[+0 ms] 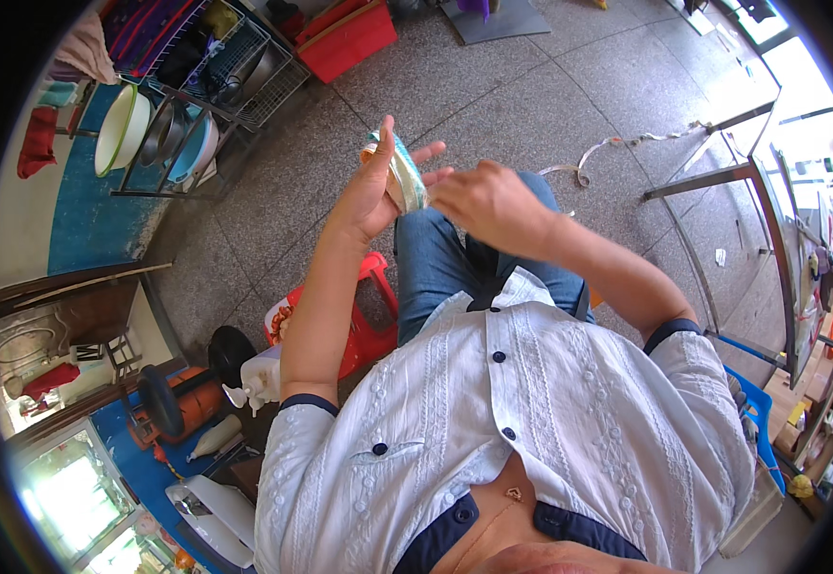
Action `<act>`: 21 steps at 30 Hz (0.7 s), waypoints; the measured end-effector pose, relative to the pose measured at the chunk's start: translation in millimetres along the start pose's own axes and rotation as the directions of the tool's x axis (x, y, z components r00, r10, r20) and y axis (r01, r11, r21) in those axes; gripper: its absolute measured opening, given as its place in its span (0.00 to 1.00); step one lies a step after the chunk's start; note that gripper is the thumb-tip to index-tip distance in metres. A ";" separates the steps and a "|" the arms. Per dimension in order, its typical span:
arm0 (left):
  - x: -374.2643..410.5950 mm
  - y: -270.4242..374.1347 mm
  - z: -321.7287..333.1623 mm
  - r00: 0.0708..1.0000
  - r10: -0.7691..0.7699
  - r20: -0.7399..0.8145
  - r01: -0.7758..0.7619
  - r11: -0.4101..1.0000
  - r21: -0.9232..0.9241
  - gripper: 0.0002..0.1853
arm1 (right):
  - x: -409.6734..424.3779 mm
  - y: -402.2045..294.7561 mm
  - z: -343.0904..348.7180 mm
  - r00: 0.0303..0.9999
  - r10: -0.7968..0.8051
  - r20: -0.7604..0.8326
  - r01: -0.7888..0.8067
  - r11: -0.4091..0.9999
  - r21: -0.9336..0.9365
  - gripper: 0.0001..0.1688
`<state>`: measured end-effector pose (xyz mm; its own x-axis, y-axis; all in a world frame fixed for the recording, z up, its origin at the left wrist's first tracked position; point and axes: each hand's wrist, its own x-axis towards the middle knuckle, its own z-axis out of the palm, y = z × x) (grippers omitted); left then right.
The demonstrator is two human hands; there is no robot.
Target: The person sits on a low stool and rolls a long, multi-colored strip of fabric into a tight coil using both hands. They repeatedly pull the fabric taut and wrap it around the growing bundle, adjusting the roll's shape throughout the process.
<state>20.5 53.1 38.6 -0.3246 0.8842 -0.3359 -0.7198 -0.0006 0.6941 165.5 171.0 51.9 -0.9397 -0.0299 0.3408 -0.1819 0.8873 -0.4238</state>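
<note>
My left hand [377, 190] is raised over the knees with its thumb up and fingers spread to the right. A coil of flat ribbon [408, 179], teal and cream with a patch of orange, is wound around its palm. My right hand [492, 208] is slightly blurred, its fingers bent and drawn together against the coil's right edge; the exact pinch is hidden. A long, twisted strip of pale ribbon [585, 161] emerges beyond the right knee and trails over the floor toward a metal frame. Jeans-clad legs [427, 251] lie below both hands.
A red plastic stool [370, 337] stands by my left forearm, near a white jug [262, 377]. Basins [124, 129] and a wire rack [273, 86] line the left wall. At right stands a metal table frame [743, 172]. A red bin [348, 43] sits ahead on the speckled floor.
</note>
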 end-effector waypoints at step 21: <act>-37.3 24.7 13.9 0.885 -0.252 0.391 0.219 0.967 0.127 0.33 | 32.7 63.8 -15.9 0.910 0.018 0.415 -0.260 0.803 0.536 0.10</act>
<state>23.3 26.6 77.1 0.1340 0.9655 -0.2232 -0.6896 0.2526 0.6787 127.9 234.0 49.3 -0.9782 -0.2023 -0.0459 -0.0568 0.4738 -0.8788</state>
